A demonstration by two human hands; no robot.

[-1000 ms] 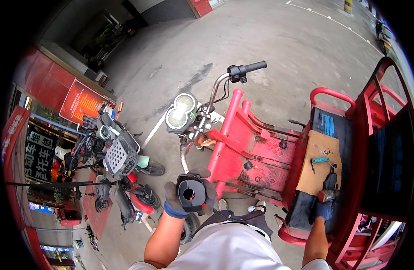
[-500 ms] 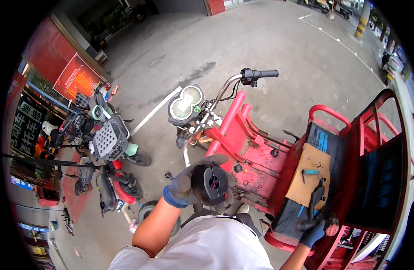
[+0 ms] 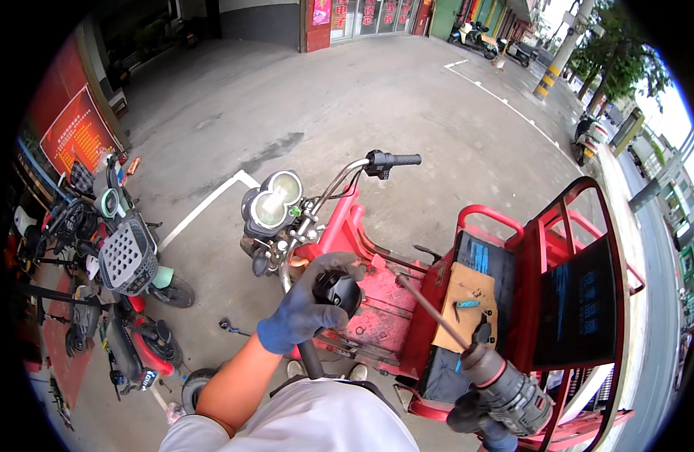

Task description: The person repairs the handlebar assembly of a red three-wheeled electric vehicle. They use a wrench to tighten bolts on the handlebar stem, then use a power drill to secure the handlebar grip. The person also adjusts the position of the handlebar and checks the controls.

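Note:
My left hand (image 3: 309,305), in a blue and dark grey glove, is closed around a rounded glossy black plastic part (image 3: 337,292) above the front of a red cargo tricycle. Its fingers curl over the top, and its thumb lies along the near side. At the lower right my gloved right hand (image 3: 479,423) grips a dark cordless drill (image 3: 513,395), which partly hides the fingers. A long thin bit (image 3: 434,313) runs from the drill up and leftward, its tip some distance to the right of the black part.
The tricycle's handlebar (image 3: 339,181) and round gauges (image 3: 275,200) stand ahead. On its seat lies cardboard (image 3: 454,282) with a teal-handled tool (image 3: 467,304). The red cargo frame (image 3: 580,196) rises at right. A scooter with a grey basket (image 3: 128,256) stands at left.
My right hand has lifted the drill off the seat area, its bit now pointing up and left. The black part has turned in my left hand. The view has swung up and right.

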